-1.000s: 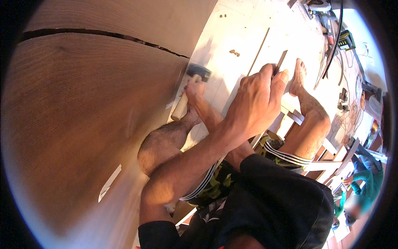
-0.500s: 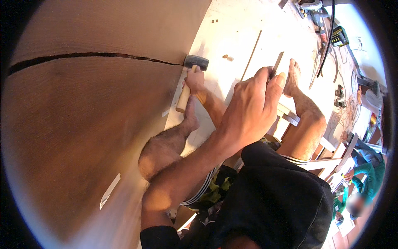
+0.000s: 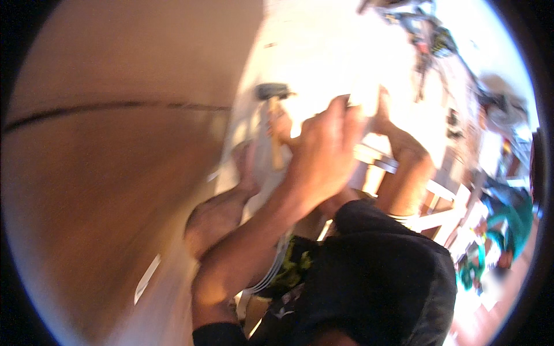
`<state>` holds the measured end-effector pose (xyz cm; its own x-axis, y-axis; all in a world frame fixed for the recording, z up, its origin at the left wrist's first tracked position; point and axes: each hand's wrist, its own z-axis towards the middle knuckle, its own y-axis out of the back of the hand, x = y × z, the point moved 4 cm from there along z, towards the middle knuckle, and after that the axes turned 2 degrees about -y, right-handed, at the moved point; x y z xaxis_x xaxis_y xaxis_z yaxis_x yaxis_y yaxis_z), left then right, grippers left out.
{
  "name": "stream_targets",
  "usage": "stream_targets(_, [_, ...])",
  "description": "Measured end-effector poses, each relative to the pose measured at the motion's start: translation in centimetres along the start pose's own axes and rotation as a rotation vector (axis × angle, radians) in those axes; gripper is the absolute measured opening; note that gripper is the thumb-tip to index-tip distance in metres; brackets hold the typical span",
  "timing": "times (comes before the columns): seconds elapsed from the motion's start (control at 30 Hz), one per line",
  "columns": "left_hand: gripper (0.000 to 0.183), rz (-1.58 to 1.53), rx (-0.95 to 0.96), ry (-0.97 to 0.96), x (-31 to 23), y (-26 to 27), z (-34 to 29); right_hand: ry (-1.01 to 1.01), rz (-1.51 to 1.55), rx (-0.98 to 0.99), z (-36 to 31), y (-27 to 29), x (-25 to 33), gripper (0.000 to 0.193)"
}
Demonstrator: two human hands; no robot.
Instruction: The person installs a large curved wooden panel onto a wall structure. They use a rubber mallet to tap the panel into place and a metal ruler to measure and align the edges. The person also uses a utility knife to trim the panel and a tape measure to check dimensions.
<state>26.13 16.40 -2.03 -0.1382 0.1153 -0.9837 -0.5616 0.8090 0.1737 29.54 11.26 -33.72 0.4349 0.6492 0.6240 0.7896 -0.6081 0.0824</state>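
My right hand (image 3: 281, 127) is wrapped round the pale wooden handle of a mallet (image 3: 272, 90) with a dark, blocky head. The mallet stands head up, a little right of the edge of a large brown wooden panel (image 3: 115, 190). Closer to me, my left hand (image 3: 322, 153) is closed in a pinch, crossing in front of my right forearm. A thin flat dark strip (image 3: 348, 100) shows only as a small piece at its fingertips; glare and blur hide the rest. The strip's exact kind cannot be made out.
A long dark gap (image 3: 104, 106) runs across the panel. My bare legs straddle the bright floor, with a pale wooden frame (image 3: 441, 193) beside my right knee. Tools and cables (image 3: 424, 40) lie at the far right. Two people in green (image 3: 511, 225) are at the lower right.
The view has shifted and blurred. My right hand has brought the mallet away from the panel's edge, rightward relative to the panel. My left hand keeps its pinch; less of the strip shows.
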Motion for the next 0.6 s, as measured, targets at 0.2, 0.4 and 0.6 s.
stream_targets(0.2, [0.035, -0.086, 0.036, 0.220, -0.5, 1.6, -1.6, -0.039, 0.037, 0.047, 0.0, -8.6, -6.3, 0.035])
stream_targets(0.4, [0.037, -0.037, 0.069, 0.057, 0.4, -0.4, -1.5, -0.005, 0.285, 0.030, 5.8, -11.3, -4.4, 0.038])
stream_targets(0.6, [0.036, -0.124, 0.018, 0.024, 0.1, 0.9, -1.1, 0.006, 0.357, 0.084, 7.4, -13.9, -2.5, 0.041])
